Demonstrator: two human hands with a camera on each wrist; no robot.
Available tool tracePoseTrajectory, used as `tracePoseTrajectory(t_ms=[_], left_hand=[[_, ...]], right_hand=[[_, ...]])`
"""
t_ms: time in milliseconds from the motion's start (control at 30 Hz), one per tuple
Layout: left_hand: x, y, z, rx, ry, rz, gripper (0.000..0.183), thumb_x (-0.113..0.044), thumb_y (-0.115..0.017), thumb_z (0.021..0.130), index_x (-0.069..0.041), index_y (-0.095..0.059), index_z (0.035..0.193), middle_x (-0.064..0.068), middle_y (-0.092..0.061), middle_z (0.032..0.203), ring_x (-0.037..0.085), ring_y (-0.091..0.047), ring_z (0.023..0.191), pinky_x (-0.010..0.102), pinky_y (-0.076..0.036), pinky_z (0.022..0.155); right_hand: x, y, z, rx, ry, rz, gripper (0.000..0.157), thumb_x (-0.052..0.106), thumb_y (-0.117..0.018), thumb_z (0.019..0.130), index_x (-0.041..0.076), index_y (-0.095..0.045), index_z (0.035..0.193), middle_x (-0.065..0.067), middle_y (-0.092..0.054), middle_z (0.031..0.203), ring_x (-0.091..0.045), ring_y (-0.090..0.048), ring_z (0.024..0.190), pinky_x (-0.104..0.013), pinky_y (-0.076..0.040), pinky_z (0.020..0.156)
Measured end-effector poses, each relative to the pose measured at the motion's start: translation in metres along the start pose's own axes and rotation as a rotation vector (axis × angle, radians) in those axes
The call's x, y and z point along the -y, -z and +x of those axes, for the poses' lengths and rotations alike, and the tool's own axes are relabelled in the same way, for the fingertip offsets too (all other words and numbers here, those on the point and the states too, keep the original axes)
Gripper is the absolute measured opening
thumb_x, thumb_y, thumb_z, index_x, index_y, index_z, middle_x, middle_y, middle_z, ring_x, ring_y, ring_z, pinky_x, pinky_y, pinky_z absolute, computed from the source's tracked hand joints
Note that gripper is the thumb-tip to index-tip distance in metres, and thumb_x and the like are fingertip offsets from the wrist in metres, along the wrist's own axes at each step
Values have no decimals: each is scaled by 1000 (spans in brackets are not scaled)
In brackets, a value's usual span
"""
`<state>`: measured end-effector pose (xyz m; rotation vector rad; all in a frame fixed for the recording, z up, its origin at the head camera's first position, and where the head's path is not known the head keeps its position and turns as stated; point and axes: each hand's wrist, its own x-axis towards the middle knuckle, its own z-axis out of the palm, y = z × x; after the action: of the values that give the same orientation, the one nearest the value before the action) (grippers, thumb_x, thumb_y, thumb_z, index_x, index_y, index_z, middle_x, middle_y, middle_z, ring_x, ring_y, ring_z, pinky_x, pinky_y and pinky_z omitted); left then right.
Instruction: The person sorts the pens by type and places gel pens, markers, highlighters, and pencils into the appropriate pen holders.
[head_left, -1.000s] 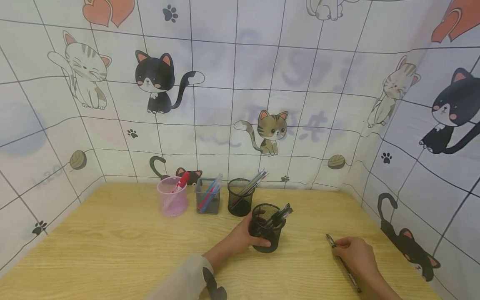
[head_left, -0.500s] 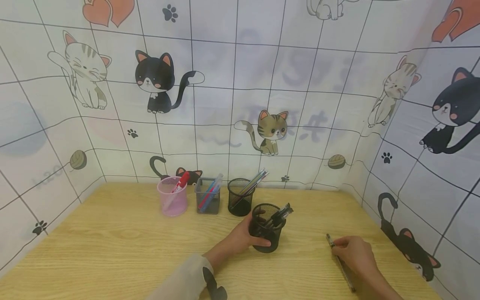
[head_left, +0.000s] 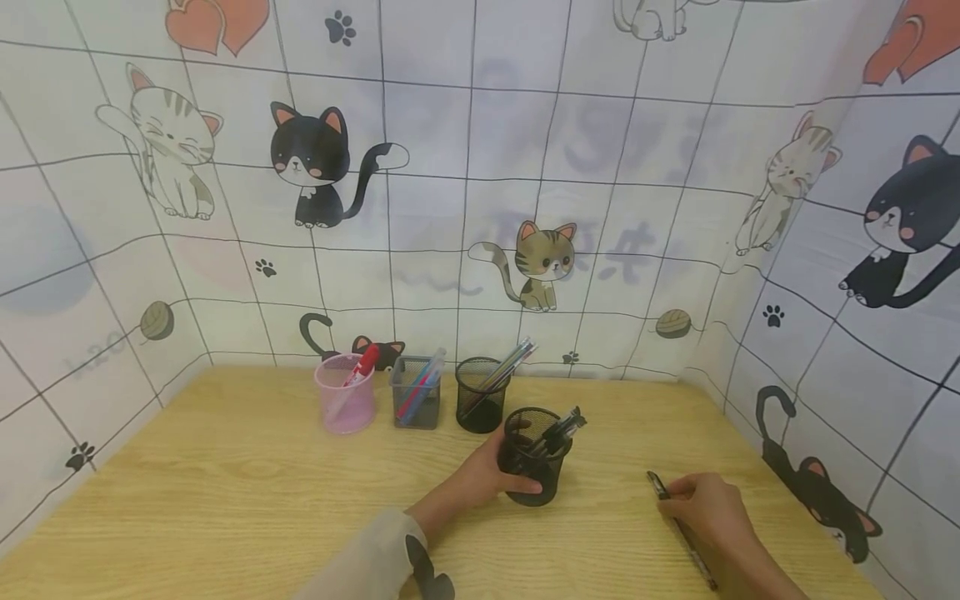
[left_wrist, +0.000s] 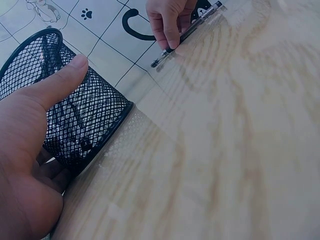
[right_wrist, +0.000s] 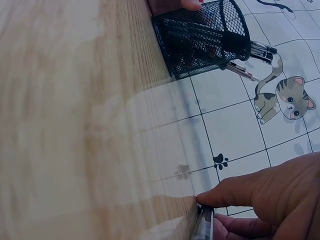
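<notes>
My left hand grips a round black mesh pen holder standing on the table, thumb across its near side. Several dark pens lean to the right inside it. In the left wrist view the thumb lies over the mesh wall, and the other fingers are partly hidden behind the holder. To the right, my right hand pinches a slim dark pen between thumb and fingers, close over the tabletop. The right wrist view shows the clear end of this pen below the thumb.
Behind the gripped holder stand a pink cup with a red marker, a grey square mesh holder with coloured pens, and another black mesh holder with thin pens. A cat-printed cloth walls the wooden table at back and sides.
The pen in my right hand has shifted and turned slightly, its top end now a little further left. My left hand and the mesh pen holder have stayed in place.
</notes>
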<state>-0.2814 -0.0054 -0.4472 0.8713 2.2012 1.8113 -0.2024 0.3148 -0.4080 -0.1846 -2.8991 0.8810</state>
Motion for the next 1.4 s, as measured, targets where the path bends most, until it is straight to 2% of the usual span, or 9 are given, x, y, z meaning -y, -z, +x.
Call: tracePoseTrajectory(t_ms=[133, 333, 467, 633, 767, 1033, 1400], left_hand=[[0, 0, 0, 3, 0, -1, 92, -20, -86, 71, -16, -33, 147, 7, -51, 135, 21, -46, 125, 44, -30, 105], [3, -3, 0, 4, -13, 11, 89, -21, -86, 72, -19, -36, 145, -3, -55, 128, 20, -49, 122, 44, -32, 104], [3, -4, 1, 1, -1, 46, 90, -25, -86, 72, -20, -35, 146, -2, -54, 131, 21, -48, 124, 47, -31, 105], [-1, -3, 2, 5, -9, 38, 91, -24, -86, 72, -18, -34, 146, 4, -52, 135, 22, -46, 126, 50, -29, 105], [-2, -1, 1, -1, -14, 40, 91, -23, -86, 72, -17, -34, 146, 8, -51, 136, 23, -45, 126, 50, -29, 105], [2, 0, 0, -10, 2, 28, 91, -22, -86, 72, -17, -34, 146, 4, -51, 135, 22, -46, 126, 48, -30, 105], [1, -1, -1, -16, 15, 22, 92, -22, -86, 71, -17, -34, 146, 8, -50, 137, 24, -44, 127, 49, -29, 106]], right_hand=[[0, 0, -1, 2, -5, -11, 26, 14, -77, 73, -4, -71, 91, -11, -70, 83, -30, -63, 81, -43, -50, 68], [-7, 3, -5, 23, -10, -13, 37, 26, -80, 74, -2, -70, 95, -6, -69, 85, -26, -63, 82, -43, -49, 71], [-13, 3, -9, 24, 14, -11, 44, 33, -81, 75, -1, -69, 98, -1, -68, 84, -21, -63, 79, -40, -50, 70], [-22, 1, -13, 33, 23, 19, 48, 38, -80, 75, 2, -68, 105, 2, -66, 86, -15, -60, 78, -31, -48, 67], [-25, -1, -13, 11, 48, 32, 43, 36, -79, 77, 4, -70, 104, 2, -67, 86, -14, -61, 77, -29, -48, 64], [-26, -7, -10, -47, 94, 20, 26, 30, -81, 76, 13, -74, 94, 4, -68, 82, -12, -62, 75, -27, -47, 66], [-29, -9, -9, -48, 111, 40, 22, 29, -82, 75, 16, -74, 91, 6, -67, 79, -9, -60, 74, -25, -45, 66]])
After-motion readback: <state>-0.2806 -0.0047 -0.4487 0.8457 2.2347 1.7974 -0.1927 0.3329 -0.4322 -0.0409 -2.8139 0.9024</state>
